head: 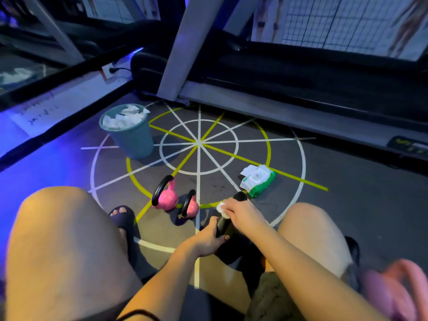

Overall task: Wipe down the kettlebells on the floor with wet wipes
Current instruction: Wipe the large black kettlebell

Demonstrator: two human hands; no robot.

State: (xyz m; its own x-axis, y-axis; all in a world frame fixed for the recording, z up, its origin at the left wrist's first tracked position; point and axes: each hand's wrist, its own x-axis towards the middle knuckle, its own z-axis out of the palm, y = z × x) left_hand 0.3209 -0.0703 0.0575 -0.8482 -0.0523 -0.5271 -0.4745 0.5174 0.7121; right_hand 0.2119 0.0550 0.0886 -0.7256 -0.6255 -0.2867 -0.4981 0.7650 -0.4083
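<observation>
A black kettlebell (pixel 231 247) sits on the floor between my knees, its handle (pixel 223 224) tilted up and away. My left hand (pixel 208 239) grips the lower part of that handle. My right hand (pixel 240 212) holds a white wet wipe (pixel 221 207) against the upper part of the handle. Two pink kettlebells with black handles stand just left of it, a larger one (pixel 165 196) and a smaller one (pixel 191 206). A green and white pack of wet wipes (pixel 258 180) lies open on the floor to the right, beyond my right hand.
A teal bin (pixel 132 137) full of used white wipes stands at the back left on the floor's circle markings. A treadmill (pixel 289 89) runs across the back. A pink object (pixel 393 288) lies blurred at the lower right beside my knee. My sandalled foot (pixel 122 216) rests near the larger pink kettlebell.
</observation>
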